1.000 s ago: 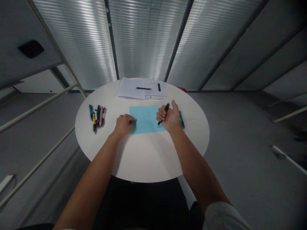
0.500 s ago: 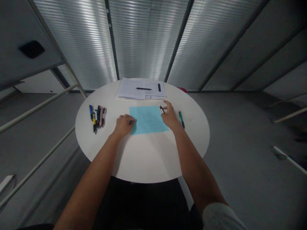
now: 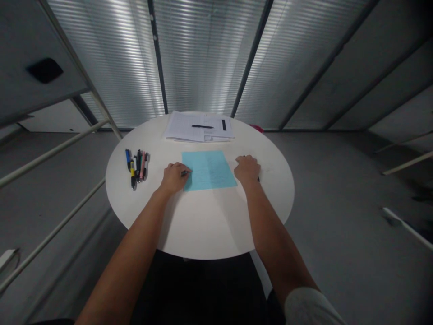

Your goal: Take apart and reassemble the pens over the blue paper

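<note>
My left hand (image 3: 173,177) rests at the left edge of a light-blue sheet of paper (image 3: 210,169), its fingers closed on a short dark pen-like piece (image 3: 184,173); whether this is a cap or a whole pen I cannot tell. Faint lines of writing show on the sheet. To the right of the paper, my right hand (image 3: 247,168) lies on the table with its fingers curled down. A dark bit of a pen (image 3: 244,156) peeks out past its fingers. Beneath this hand the green pen is almost wholly covered.
On the left of the round white table (image 3: 206,221) lies a cluster of several pens (image 3: 139,166), among them a yellow and a pink one. At the far side, white papers (image 3: 184,126) carry a black pen (image 3: 202,127). Metal rails (image 3: 54,139) stand left of the table.
My right hand has moved right, off the blue sheet and over the green pen, and its fingers have curled down around the black-and-silver pen. The left hand has stayed in place.
</note>
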`<state>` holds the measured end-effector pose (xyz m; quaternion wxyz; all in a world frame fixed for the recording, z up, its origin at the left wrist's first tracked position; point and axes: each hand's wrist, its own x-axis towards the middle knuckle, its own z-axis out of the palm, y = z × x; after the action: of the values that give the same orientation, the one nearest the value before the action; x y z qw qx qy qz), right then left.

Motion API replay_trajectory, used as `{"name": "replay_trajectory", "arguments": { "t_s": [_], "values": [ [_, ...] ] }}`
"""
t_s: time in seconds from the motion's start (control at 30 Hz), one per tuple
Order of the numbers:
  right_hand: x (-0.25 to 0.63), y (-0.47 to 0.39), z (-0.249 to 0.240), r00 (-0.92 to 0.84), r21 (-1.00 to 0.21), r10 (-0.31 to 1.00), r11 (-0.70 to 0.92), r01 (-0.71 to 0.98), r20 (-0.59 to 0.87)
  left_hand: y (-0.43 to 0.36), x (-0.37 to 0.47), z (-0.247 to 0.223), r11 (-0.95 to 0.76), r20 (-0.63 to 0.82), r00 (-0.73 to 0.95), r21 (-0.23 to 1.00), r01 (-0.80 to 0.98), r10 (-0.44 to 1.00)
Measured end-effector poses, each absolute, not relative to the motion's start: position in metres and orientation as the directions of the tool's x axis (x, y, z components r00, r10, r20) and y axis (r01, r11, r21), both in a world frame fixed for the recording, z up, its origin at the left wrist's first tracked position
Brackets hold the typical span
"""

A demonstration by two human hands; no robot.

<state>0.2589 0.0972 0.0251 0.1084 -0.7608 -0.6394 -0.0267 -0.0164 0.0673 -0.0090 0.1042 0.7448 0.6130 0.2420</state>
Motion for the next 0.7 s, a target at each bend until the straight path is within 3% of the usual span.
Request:
{"name": "replay_trajectory", "arguments": {
  "t_s": [0.33,0.43,0.57,0.7],
  "values": [
    [0.261,0.098,0.024,0.177,-0.128,0.971,-0.157,0.979,0.160,0.065,-0.014,-0.003,-0.202,0.216,0.116,0.434,0.878,0.969],
    [0.259,0.098,0.025,0.183,-0.159,0.967,-0.155,0.975,0.178,0.059,-0.017,0.005,-0.066,0.299,-0.069,0.417,0.907,0.952],
    [0.251,0.099,0.025,0.124,-0.165,0.976,-0.095,0.982,0.178,0.051,-0.026,0.010,0.280,0.450,-0.457,0.406,0.870,0.767],
    [0.245,0.098,0.026,0.065,-0.165,0.987,-0.040,0.986,0.147,0.049,-0.029,0.010,0.408,0.420,-0.554,0.390,0.826,0.719]
  ]
}}
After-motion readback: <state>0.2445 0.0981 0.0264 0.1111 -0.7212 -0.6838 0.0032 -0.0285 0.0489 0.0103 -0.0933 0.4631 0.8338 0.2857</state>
